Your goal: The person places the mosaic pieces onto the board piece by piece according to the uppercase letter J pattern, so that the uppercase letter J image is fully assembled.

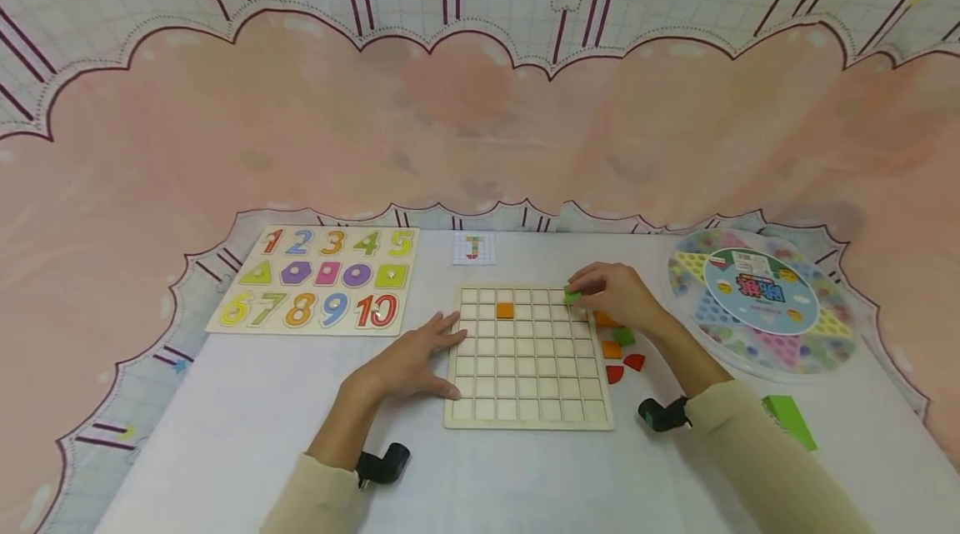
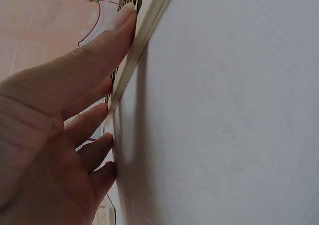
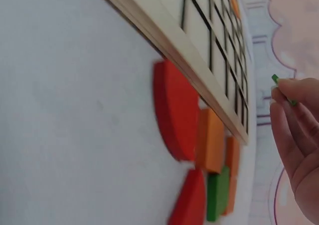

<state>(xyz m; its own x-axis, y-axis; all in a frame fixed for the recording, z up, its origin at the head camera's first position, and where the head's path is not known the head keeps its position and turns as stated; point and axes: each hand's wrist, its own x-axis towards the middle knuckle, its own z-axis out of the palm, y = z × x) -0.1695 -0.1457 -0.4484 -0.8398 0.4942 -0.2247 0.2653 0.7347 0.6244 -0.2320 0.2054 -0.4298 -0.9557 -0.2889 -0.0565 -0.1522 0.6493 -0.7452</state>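
A wooden grid board (image 1: 528,359) lies in the middle of the table, with one orange square tile (image 1: 506,311) in its top row area. My left hand (image 1: 408,361) rests along the board's left edge, fingers spread, thumb touching the rim; the left wrist view shows this contact closely. Over the board's top right corner, my right hand (image 1: 618,294) pinches a green square tile (image 1: 572,297) between thumb and fingertips. In the right wrist view that green tile (image 3: 284,90) is seen edge-on, held above the board.
Beside the board's right edge lie red quarter-round pieces (image 1: 615,373), orange squares (image 1: 611,349) and a green square (image 1: 624,336). A pattern card (image 1: 474,249) sits behind the board, a number puzzle (image 1: 315,280) at left, a round package (image 1: 761,301) and green block (image 1: 789,421) at right.
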